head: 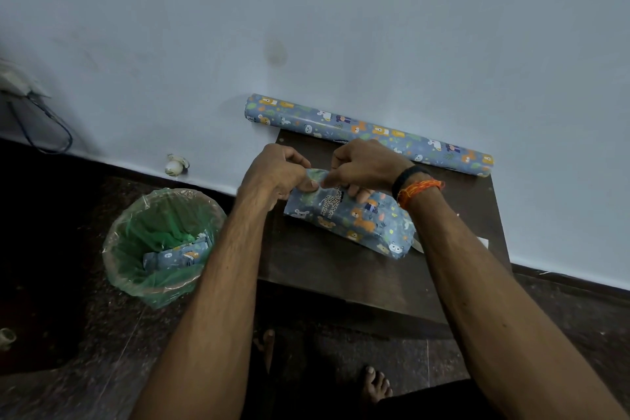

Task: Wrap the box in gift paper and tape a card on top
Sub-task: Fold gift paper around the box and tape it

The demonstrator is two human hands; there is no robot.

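A box covered in blue animal-print gift paper (358,222) lies on a small dark table (324,269). My left hand (276,174) pinches the paper flap at the box's far left end, with the fingers curled. My right hand (361,167) pinches the same flap from the right, and its lower fingers rest on the top of the box. A roll of the same gift paper (368,135) lies along the table's far edge against the wall. A white scrap (482,242) shows at the table's right, partly hidden by my right forearm.
A bin lined with a green bag (163,242) stands on the floor left of the table, with a scrap of gift paper inside. A pale blue wall (306,27) rises right behind the table. My bare feet (375,385) are on the dark floor below.
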